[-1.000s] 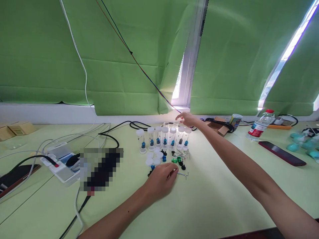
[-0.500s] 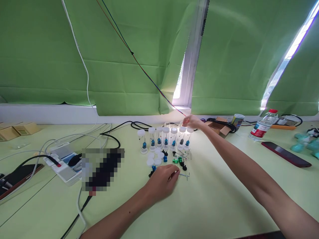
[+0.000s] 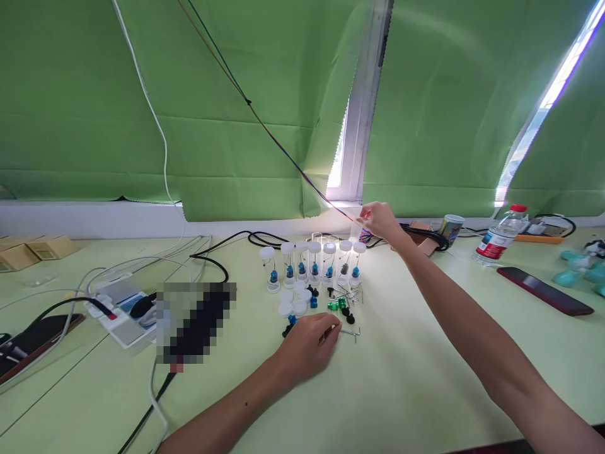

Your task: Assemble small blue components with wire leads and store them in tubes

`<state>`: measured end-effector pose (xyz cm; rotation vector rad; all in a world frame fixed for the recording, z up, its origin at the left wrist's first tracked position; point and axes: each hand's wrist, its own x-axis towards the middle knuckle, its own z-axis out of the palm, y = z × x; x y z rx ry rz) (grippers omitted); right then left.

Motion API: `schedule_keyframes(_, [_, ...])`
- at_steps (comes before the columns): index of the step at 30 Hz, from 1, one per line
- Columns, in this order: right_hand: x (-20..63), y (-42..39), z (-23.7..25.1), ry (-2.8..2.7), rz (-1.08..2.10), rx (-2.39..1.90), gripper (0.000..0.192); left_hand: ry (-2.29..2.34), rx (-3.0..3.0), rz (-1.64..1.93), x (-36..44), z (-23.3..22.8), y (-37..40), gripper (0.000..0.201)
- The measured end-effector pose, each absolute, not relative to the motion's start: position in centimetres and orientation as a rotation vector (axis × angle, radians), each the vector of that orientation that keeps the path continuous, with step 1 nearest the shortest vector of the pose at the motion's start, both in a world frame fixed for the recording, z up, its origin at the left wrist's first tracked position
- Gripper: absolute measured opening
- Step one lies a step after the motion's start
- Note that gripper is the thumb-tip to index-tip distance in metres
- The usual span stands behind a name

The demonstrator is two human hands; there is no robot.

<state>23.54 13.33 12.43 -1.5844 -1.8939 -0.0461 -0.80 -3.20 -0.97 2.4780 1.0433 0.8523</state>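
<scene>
My right hand is raised at the back of the table, fingers pinched on a clear tube. Below it stands a row of clear vials with white caps, each holding a small part, mostly blue. My left hand rests on the table with its fingers curled; whatever they may hold is hidden. Thin metal pins lie at its fingertips. Around it are loose white caps, green pieces, black pieces and a blue piece.
Behind the vials runs a black cable. To the right are an open cardboard box, a can, a water bottle and a dark red phone. A white power strip with cords lies left.
My right hand has risen and shifted slightly right, bringing the clear tube up from behind the vials. The left hand stays in place.
</scene>
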Motion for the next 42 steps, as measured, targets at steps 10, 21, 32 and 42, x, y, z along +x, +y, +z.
schedule_keyframes(10, [22.0, 4.0, 17.6, -1.775, -0.387, -1.337, 0.016, 1.069, 2.478, 0.836, -0.7, -0.8, -3.2, 0.026])
schedule_keyframes(21, [17.0, 2.8, 15.0, -2.156, 0.049, -1.304, 0.017, 1.061, 2.499, 0.839, -0.6, -0.9, -3.0, 0.027])
schedule_keyframes(32, [15.0, 5.0, 11.4, -2.281, 0.133, -1.302, 0.015, 1.029, 2.536, 0.818, -0.6, -0.7, -3.1, 0.027])
schedule_keyframes(42, [15.2, 5.4, 10.6, -2.382, 0.066, -1.299, 0.021, 1.018, 2.545, 0.77, -0.7, -0.8, -3.1, 0.025])
